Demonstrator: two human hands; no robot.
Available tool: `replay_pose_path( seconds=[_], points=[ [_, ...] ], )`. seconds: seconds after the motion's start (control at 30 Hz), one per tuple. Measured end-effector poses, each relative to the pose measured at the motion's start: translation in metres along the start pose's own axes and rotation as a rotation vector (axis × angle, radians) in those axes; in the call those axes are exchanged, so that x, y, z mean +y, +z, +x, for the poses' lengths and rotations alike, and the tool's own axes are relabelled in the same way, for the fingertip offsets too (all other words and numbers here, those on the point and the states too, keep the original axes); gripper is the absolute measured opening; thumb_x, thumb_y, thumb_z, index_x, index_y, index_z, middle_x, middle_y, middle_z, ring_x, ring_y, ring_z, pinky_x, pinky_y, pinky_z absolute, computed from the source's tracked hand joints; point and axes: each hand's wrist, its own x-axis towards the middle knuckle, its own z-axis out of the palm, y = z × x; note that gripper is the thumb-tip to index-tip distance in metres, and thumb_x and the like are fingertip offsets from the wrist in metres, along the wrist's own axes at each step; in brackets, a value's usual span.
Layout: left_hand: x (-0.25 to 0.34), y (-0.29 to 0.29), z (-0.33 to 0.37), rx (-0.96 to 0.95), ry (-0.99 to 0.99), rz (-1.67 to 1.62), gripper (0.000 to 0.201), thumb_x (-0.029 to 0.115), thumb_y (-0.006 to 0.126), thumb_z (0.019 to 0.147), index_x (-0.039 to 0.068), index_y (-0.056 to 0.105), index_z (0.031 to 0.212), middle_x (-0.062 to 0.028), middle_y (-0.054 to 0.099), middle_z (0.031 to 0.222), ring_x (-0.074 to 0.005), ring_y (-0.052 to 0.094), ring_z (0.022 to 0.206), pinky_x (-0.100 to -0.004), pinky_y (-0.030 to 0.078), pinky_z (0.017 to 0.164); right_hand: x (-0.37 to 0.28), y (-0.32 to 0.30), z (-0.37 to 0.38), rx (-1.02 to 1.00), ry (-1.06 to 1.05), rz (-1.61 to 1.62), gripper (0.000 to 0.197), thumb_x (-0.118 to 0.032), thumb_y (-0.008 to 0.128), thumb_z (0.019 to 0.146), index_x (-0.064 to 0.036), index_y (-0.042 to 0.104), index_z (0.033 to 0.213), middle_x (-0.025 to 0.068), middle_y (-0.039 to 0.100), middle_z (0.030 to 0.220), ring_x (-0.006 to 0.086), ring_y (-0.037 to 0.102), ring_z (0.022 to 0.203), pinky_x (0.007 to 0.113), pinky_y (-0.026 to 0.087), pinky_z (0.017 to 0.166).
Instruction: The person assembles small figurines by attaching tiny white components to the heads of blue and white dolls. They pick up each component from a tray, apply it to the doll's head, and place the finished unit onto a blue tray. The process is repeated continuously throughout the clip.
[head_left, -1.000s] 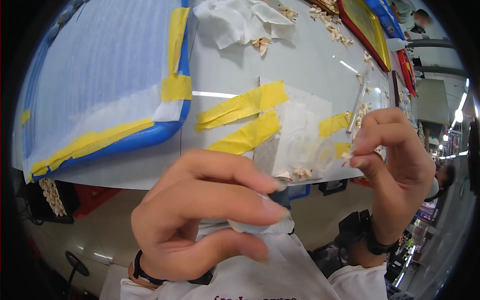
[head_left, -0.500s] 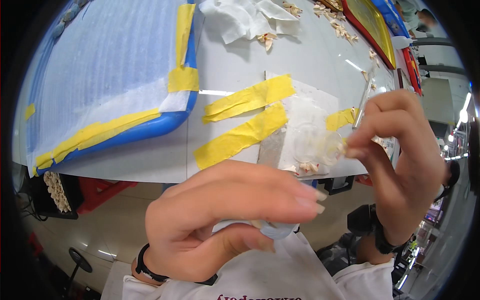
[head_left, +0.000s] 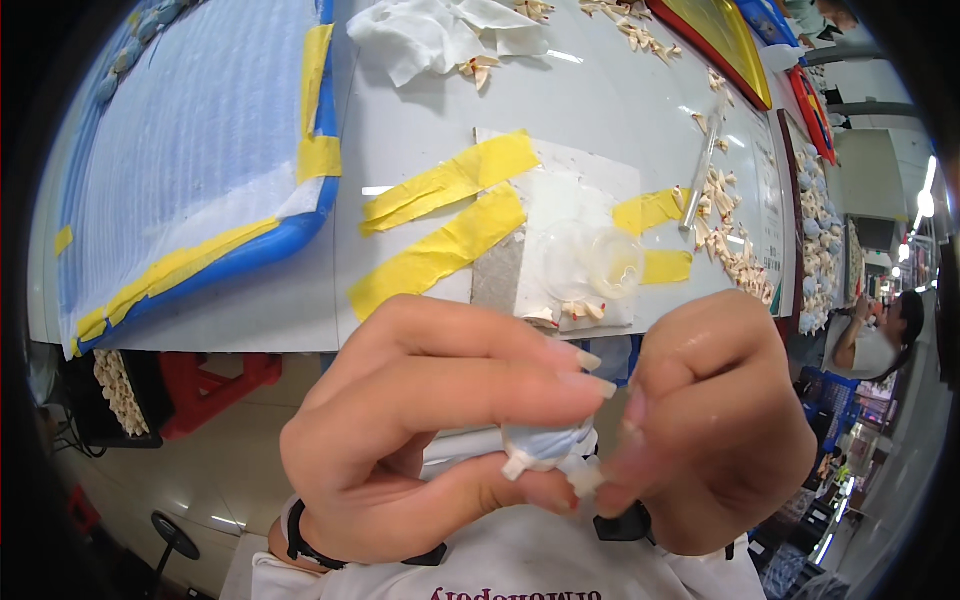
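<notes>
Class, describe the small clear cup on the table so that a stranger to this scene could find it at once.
Start at the white table and find the pale sheet taped down with yellow tape strips near its front edge. The clear cup lies on that sheet's right part, just left of two short yellow strips. It alone is see-through and round; the small pale bits nearby are solid and pointed.

I see one small piece [head_left: 545, 448] pinched between both hands, close under the camera and in front of the desk [head_left: 420, 130] edge, well off its surface. Its body is pale blue-grey and rounded, mostly hidden under the fingers [head_left: 480, 385] of the left hand [head_left: 420, 440]. A white part shows at its lower edge, with a small white tab sticking out to the left and a white stub to the right, where the fingers [head_left: 625, 470] of the right hand [head_left: 715, 430] nip it. I cannot tell its full shape.
</notes>
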Motion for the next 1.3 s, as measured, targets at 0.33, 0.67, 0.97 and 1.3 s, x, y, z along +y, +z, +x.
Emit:
replay_pose_path(
  seconds=[0.33, 0.67, 0.97, 1.3],
  points=[
    [0.004, 0.003, -0.005, 0.046, 0.063, 0.181, 0.027, 0.003, 0.073, 0.067, -0.003, 0.063, 0.092, -0.0189, 0.056, 0.095, -0.0215, 0.06, 0.082, -0.0265, 0.051, 0.074, -0.016, -0.002, 0.012, -0.129, -0.063, -0.283, 0.029, 0.005, 0.07, 0.064, -0.0125, 0.055, 0.082, 0.0031, 0.049, 0.073, 0.0128, 0.045, 0.058, 0.024, 0.034, 0.053],
    [0.007, -0.013, -0.003, 0.275, -0.006, -0.062, 0.047, -0.002, 0.079, 0.063, 0.0, 0.052, 0.101, -0.0142, 0.05, 0.101, -0.0215, 0.06, 0.085, -0.0291, 0.053, 0.071, 0.014, -0.054, 0.084, 0.088, 0.181, -0.393, 0.02, 0.002, 0.062, 0.072, 0.0012, 0.056, 0.091, 0.007, 0.055, 0.089, 0.0141, 0.052, 0.084, 0.025, 0.041, 0.076],
    [0.004, -0.025, -0.004, 0.231, -0.034, 0.156, 0.054, 0.012, 0.084, 0.062, 0.001, 0.049, 0.102, -0.013, 0.049, 0.097, -0.0217, 0.06, 0.08, -0.0276, 0.053, 0.062, 0.074, -0.011, 0.15, -0.462, -0.159, -0.359, 0.016, 0.002, 0.068, 0.066, -0.0025, 0.06, 0.079, 0.0042, 0.057, 0.076, 0.0188, 0.055, 0.07, 0.029, 0.043, 0.063],
    [0.012, -0.018, 0.0, 0.219, -0.112, -0.073, 0.043, -0.003, 0.077, 0.066, -0.004, 0.058, 0.104, -0.0157, 0.052, 0.105, -0.02, 0.058, 0.092, -0.0282, 0.049, 0.077, 0.076, -0.01, 0.138, -0.452, -0.319, -0.588, 0.014, 0.0, 0.064, 0.069, -0.0006, 0.052, 0.076, 0.0098, 0.052, 0.071, 0.029, 0.055, 0.068, 0.036, 0.044, 0.061]
  ],
)
